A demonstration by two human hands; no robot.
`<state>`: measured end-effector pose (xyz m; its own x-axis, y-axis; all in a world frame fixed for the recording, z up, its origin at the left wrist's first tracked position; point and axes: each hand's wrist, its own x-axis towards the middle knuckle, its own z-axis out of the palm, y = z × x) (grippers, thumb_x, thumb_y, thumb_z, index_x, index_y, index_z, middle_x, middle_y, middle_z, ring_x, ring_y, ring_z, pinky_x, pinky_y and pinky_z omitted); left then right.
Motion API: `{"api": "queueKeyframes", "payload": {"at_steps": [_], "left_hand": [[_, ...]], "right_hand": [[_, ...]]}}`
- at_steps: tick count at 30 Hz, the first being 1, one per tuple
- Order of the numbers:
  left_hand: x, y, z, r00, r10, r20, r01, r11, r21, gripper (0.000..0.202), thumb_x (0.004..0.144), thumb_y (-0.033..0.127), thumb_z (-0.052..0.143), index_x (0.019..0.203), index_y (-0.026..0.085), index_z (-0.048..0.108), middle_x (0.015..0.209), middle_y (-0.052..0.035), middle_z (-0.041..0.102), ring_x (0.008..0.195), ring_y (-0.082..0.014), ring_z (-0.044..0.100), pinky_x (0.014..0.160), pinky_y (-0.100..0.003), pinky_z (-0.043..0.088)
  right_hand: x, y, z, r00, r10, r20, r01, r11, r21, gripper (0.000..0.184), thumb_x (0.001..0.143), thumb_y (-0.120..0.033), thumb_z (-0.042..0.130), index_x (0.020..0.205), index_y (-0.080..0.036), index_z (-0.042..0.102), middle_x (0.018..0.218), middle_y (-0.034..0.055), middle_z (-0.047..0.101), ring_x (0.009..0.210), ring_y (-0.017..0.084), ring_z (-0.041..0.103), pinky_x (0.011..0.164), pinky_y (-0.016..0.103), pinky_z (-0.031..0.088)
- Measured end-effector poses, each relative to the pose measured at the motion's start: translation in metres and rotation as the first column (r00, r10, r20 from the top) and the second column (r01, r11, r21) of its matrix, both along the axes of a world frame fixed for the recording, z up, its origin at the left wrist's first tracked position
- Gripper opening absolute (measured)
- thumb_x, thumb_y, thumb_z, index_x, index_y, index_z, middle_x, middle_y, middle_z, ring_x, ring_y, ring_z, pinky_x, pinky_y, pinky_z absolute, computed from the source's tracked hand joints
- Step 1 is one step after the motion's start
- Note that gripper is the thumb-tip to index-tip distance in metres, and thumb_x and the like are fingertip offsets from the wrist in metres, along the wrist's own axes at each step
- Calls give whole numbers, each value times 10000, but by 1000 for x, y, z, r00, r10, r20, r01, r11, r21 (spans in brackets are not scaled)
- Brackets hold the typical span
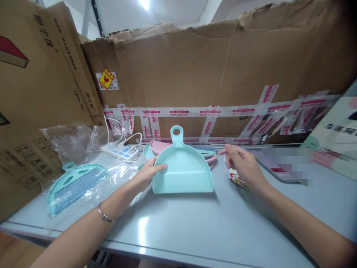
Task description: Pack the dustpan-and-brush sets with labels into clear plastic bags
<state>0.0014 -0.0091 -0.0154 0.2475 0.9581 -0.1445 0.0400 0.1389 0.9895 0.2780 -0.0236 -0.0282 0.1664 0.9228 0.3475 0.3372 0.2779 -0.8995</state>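
Observation:
My left hand (pixel 147 174) grips the left edge of a mint-green dustpan (pixel 182 167), thumb on its inner face, tilting it up on the grey table (pixel 195 223). My right hand (pixel 244 165) hovers to the right of the dustpan with fingers loosely curled and apart, holding nothing, just above a small colourful printed packet (pixel 236 178). Behind the dustpan lie a pink dustpan (pixel 161 146) and more mint ones stacked flat.
A mint hand brush (pixel 73 185) lies in clear plastic wrap at the left. A white power strip (pixel 121 152) and crumpled clear bags (pixel 69 139) sit behind it. Taped cardboard walls (pixel 212 82) close off the back and left. A printed box (pixel 333 139) stands at the right.

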Motion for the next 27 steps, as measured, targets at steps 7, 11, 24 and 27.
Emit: {"api": "queueKeyframes", "payload": {"at_steps": [7, 11, 24, 27], "left_hand": [[1, -4, 4, 999, 41, -27, -43, 997, -63, 457, 678, 300, 714, 1106, 208, 583, 976, -52, 696, 863, -216, 658, 780, -333, 527], [2, -2, -3, 998, 39, 45, -37, 998, -48, 469, 747, 393, 677, 1176, 236, 571, 1076, -60, 688, 933, -217, 653, 813, -328, 526], [0, -2, -11, 998, -60, 17, 58, 991, 117, 474, 769, 511, 622, 1161, 245, 619, 1114, -39, 689, 1073, -251, 603, 935, -354, 458], [0, -4, -12, 998, -59, -4, 59, 989, 135, 483, 772, 517, 613, 1170, 244, 613, 1160, -47, 670, 1172, -268, 546, 974, -363, 429]], "right_hand": [[19, 38, -14, 791, 84, 606, -159, 985, 71, 332, 821, -390, 504, 1046, -184, 635, 1143, 118, 629, 1077, 272, 562, 893, 432, 445], [7, 59, -14, 636, 210, 742, -347, 937, 31, 316, 823, -308, 489, 1072, -223, 665, 1140, 78, 652, 1053, 249, 592, 896, 395, 454], [10, 63, 4, 751, -239, 616, -5, 930, 367, 196, 832, -298, 455, 838, -181, 612, 844, 133, 676, 834, 275, 617, 784, 399, 434], [29, 50, 37, 846, -477, 239, 302, 797, 523, 194, 845, -379, 463, 821, -208, 550, 834, 109, 647, 791, 274, 609, 738, 416, 455]]}}
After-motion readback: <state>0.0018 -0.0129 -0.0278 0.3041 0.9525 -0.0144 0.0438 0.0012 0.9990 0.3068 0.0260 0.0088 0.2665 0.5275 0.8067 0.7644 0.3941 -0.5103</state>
